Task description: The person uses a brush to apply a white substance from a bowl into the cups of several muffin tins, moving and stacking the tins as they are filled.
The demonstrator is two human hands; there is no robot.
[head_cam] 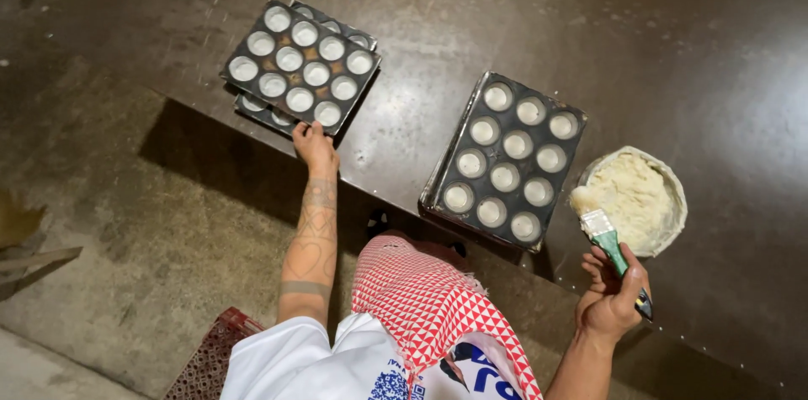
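My left hand [314,145] reaches to the near corner of a stack of dark muffin trays [300,63], fingers touching the edge of the top tray, whose cups look coated white. My right hand [613,295] grips a green-handled pastry brush [608,236]; its pale bristles rest at the edge of a round bowl of whitish grease or paste [640,198]. Between the hands lies another dark muffin tray [507,160] with several white-coated cups, near the table's front edge.
The trays and bowl sit on a dark brown metal table [589,21]. Below its edge is a stained concrete floor [101,223]. A red-and-white patterned cloth [429,299] hangs over my white shirt. A red perforated crate [210,358] stands at my left.
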